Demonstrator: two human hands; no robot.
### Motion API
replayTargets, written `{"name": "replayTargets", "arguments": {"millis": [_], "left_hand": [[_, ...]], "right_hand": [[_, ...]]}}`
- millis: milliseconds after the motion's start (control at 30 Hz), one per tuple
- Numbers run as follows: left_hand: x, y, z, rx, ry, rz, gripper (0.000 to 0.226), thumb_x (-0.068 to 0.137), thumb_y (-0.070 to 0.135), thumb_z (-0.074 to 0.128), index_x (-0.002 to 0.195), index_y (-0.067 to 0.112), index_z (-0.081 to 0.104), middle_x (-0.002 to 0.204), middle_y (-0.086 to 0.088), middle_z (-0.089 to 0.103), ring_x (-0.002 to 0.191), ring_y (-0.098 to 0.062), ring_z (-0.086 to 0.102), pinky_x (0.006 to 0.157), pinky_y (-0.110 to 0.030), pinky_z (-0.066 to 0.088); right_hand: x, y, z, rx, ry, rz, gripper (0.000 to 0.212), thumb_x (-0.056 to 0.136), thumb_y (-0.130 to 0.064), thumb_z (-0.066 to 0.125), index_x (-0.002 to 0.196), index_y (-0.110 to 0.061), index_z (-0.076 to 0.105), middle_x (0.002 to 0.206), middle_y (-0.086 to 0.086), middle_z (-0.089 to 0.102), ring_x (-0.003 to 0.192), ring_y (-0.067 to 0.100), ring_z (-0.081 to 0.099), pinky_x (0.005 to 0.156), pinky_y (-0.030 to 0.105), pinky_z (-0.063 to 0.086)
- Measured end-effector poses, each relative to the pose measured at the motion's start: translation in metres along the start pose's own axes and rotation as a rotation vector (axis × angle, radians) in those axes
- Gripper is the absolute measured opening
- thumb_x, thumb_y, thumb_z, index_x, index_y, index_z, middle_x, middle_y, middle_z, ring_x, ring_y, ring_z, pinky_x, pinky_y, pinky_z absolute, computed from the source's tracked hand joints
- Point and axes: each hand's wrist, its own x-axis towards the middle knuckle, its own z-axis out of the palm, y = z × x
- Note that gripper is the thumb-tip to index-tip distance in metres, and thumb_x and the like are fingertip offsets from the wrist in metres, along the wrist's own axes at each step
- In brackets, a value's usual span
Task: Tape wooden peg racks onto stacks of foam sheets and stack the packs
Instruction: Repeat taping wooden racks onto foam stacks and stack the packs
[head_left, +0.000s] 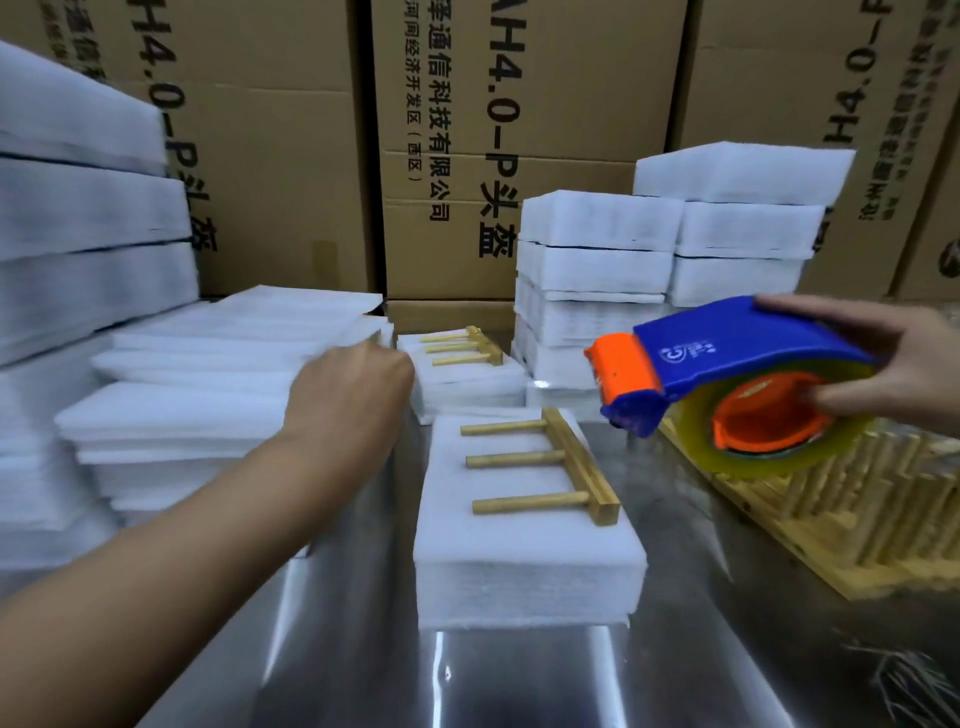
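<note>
A wooden peg rack (550, 465) with three pegs lies on a stack of white foam sheets (524, 566) at the middle of the steel table. Behind it a second foam stack (467, 387) carries another peg rack (467, 345). My left hand (353, 389) reaches forward beside that farther stack, fingers curled; what they touch is hidden. My right hand (893, 358) holds a blue and orange tape dispenser (727, 379) in the air, right of and above the near stack, its orange nose pointing left.
Loose foam sheets (208, 395) are piled at the left. Finished white packs (670, 249) stand stacked at the back right. Wooden peg racks (857, 499) lie in a heap at the right. Cardboard boxes (457, 130) wall off the back. The steel table (467, 675) reflects light.
</note>
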Motion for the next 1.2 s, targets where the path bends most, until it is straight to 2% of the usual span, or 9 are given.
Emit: {"name": "replayTargets", "arguments": {"millis": [100, 267, 467, 567, 700, 767, 900, 1067, 1200], "left_hand": [[-0.003, 0.007, 0.019, 0.032, -0.081, 0.031, 0.025, 0.091, 0.001, 0.045, 0.109, 0.011, 0.059, 0.113, -0.007, 0.061, 0.105, -0.027, 0.06, 0.066, -0.029, 0.034], [-0.006, 0.018, 0.048, 0.053, -0.202, 0.062, 0.031, 0.093, 0.0, 0.041, 0.115, 0.01, 0.06, 0.118, -0.006, 0.061, 0.111, -0.024, 0.059, 0.074, -0.027, 0.044], [-0.013, 0.031, 0.079, -0.209, -0.392, -0.01, 0.028, 0.094, 0.002, 0.038, 0.112, 0.005, 0.059, 0.118, -0.01, 0.059, 0.112, -0.028, 0.057, 0.079, -0.03, 0.044], [-0.013, 0.029, 0.087, -0.469, -0.472, -0.086, 0.018, 0.095, 0.004, 0.04, 0.093, 0.001, 0.058, 0.101, -0.013, 0.061, 0.1, -0.029, 0.06, 0.076, -0.031, 0.045], [-0.012, 0.019, 0.094, -0.792, -0.567, -0.248, 0.039, 0.09, 0.014, 0.051, 0.053, 0.011, 0.04, 0.051, -0.006, 0.046, 0.05, -0.023, 0.051, 0.041, -0.021, 0.04], [-0.014, 0.02, 0.096, -0.747, -0.557, -0.212, 0.032, 0.09, 0.013, 0.049, 0.058, 0.008, 0.05, 0.062, -0.011, 0.057, 0.062, -0.027, 0.057, 0.05, -0.026, 0.045], [-0.023, 0.029, 0.097, -0.562, -0.513, -0.131, 0.017, 0.094, 0.019, 0.042, 0.1, 0.011, 0.056, 0.111, -0.007, 0.061, 0.104, -0.026, 0.059, 0.083, -0.035, 0.048], [-0.026, 0.039, 0.097, -0.527, -0.463, -0.166, 0.023, 0.096, 0.022, 0.041, 0.115, 0.01, 0.039, 0.12, -0.006, 0.051, 0.108, -0.027, 0.056, 0.074, -0.033, 0.039], [-0.028, 0.041, 0.098, -0.496, -0.433, -0.179, 0.027, 0.095, 0.023, 0.043, 0.117, 0.011, 0.033, 0.123, -0.006, 0.044, 0.107, -0.028, 0.056, 0.071, -0.034, 0.04]], "right_hand": [[0.0, 0.008, 0.01, 0.028, -0.101, 0.045, 0.078, 0.053, -0.02, 0.079, 0.118, -0.057, 0.058, 0.119, -0.031, 0.061, 0.101, -0.005, 0.063, 0.075, 0.011, 0.052], [-0.003, 0.02, 0.025, 0.04, -0.217, 0.078, 0.083, 0.069, 0.006, 0.075, 0.121, -0.056, 0.056, 0.118, -0.027, 0.061, 0.096, 0.007, 0.068, 0.068, 0.017, 0.056], [-0.012, 0.028, 0.032, 0.062, -0.21, 0.112, 0.081, 0.071, 0.004, 0.075, 0.119, -0.058, 0.055, 0.117, -0.031, 0.059, 0.098, 0.005, 0.067, 0.068, 0.017, 0.055], [-0.015, 0.033, 0.035, 0.092, -0.212, 0.132, 0.081, 0.072, 0.004, 0.074, 0.12, -0.058, 0.055, 0.118, -0.031, 0.059, 0.097, 0.008, 0.068, 0.068, 0.021, 0.057], [-0.018, 0.038, 0.039, 0.128, -0.208, 0.17, 0.081, 0.073, 0.003, 0.074, 0.122, -0.058, 0.053, 0.13, -0.029, 0.051, 0.101, 0.008, 0.066, 0.071, 0.023, 0.057], [-0.021, 0.04, 0.041, 0.142, -0.203, 0.187, 0.082, 0.073, 0.004, 0.074, 0.123, -0.058, 0.052, 0.13, -0.03, 0.051, 0.101, 0.009, 0.067, 0.07, 0.023, 0.057], [-0.024, 0.042, 0.045, 0.14, -0.207, 0.208, 0.082, 0.072, 0.001, 0.074, 0.124, -0.059, 0.05, 0.125, -0.037, 0.05, 0.097, 0.004, 0.067, 0.067, 0.022, 0.058], [-0.026, 0.037, 0.047, 0.147, -0.202, 0.249, 0.08, 0.057, -0.025, 0.075, 0.124, -0.06, 0.049, 0.122, -0.04, 0.051, 0.097, 0.003, 0.066, 0.069, 0.023, 0.058], [-0.026, 0.037, 0.048, 0.16, -0.195, 0.273, 0.082, 0.056, -0.027, 0.076, 0.125, -0.06, 0.048, 0.129, -0.031, 0.049, 0.097, 0.003, 0.067, 0.068, 0.023, 0.058]]}}
